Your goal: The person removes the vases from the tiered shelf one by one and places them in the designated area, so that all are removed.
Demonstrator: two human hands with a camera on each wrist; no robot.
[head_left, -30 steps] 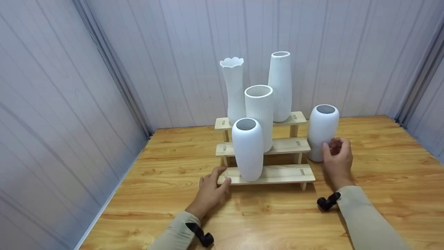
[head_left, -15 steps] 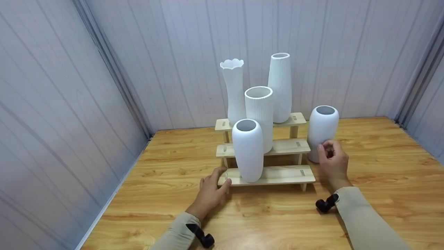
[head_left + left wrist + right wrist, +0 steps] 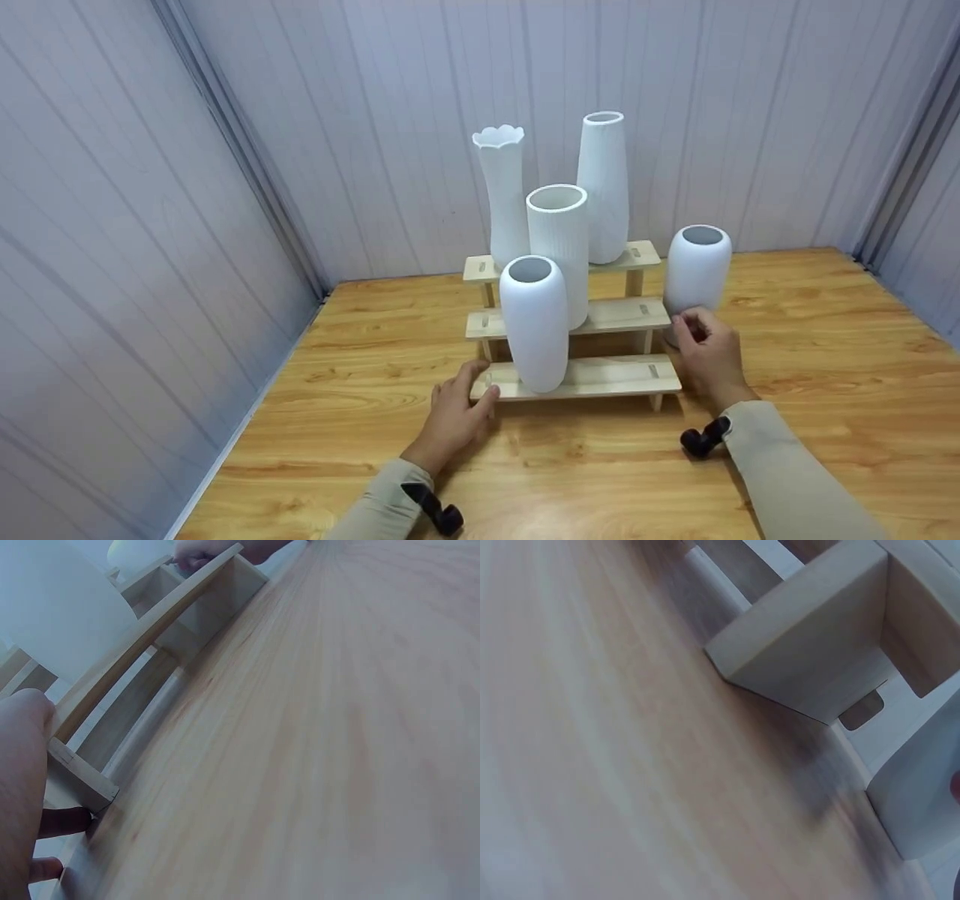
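The smooth white vase (image 3: 697,262) stands upright on the wooden table (image 3: 337,390), just off the right edge of the three-step stand (image 3: 622,315). The right hand (image 3: 710,352) is low at its front, thumb and index finger narrow; I cannot tell whether they grip it. Wrapping fuller round the body should control it better. The left hand (image 3: 450,409), fingers wide at the front step's (image 3: 611,375) left corner, should press only lightly.
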